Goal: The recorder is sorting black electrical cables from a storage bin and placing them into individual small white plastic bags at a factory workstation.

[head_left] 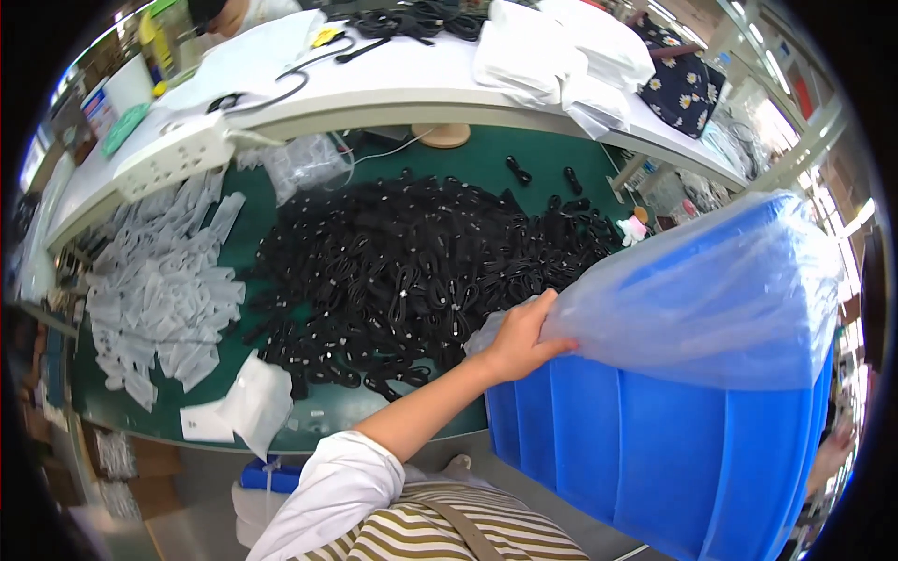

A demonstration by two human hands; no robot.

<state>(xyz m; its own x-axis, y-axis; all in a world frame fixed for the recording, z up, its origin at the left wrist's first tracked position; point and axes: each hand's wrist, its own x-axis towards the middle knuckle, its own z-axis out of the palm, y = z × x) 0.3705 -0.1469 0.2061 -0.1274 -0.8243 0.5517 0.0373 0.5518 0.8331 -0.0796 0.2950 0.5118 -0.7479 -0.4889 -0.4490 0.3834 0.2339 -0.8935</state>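
Note:
My left hand (526, 337) reaches in from a white sleeve and grips a clear plastic bag (697, 299) at the near left rim of a large blue plastic bin (645, 449). The bag drapes over the bin's rim as a liner. The bin is tilted at the right, beside the green-topped table. Left of my hand spreads a big heap of coiled black cables (402, 262). My right hand does not show; a blurred skin-coloured patch lies past the bin's right side, and whose it is I cannot tell.
Clear plastic sleeves (168, 290) pile up on the table's left side. A crumpled white wrapper (257, 397) lies at the front edge. Above runs a white shelf (393, 79) with a power strip (178, 159), white bags (552, 56) and more cables. Another person sits behind the shelf.

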